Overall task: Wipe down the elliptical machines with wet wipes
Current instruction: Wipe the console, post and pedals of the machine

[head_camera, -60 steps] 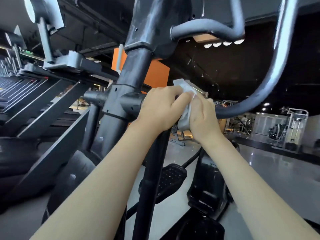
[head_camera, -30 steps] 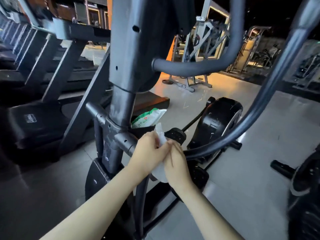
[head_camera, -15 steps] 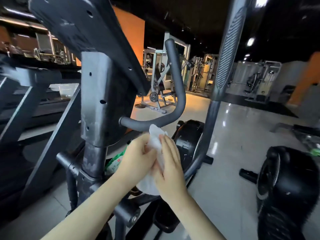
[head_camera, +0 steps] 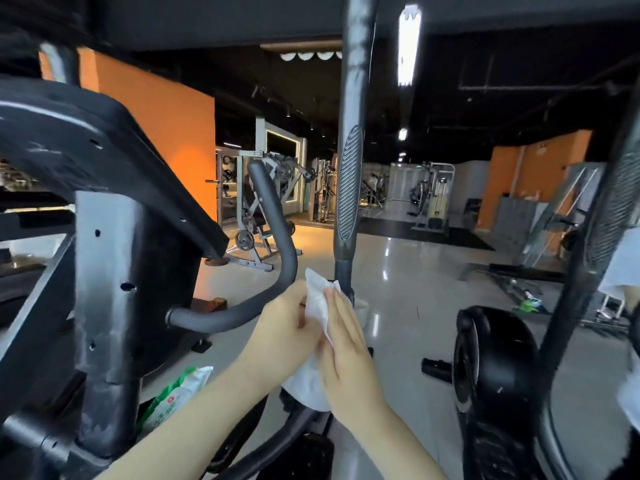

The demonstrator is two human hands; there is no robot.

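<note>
Both hands have shifted rightward in the last half second, out from under the curved handlebar [head_camera: 277, 237] and toward the upright swing handle [head_camera: 348, 188]. Low on the left, the wet-wipe pack [head_camera: 173, 398] sits beside the console mast [head_camera: 107, 289]. The left hand [head_camera: 282, 327] curls round the wet wipe [head_camera: 317, 306] and grips it. The right hand [head_camera: 346, 348] presses flat, fingers straight, against its other side. The wipe's top is just beside the swing handle's lower end, though contact cannot be told. That handle looks likely to be wiped next.
</note>
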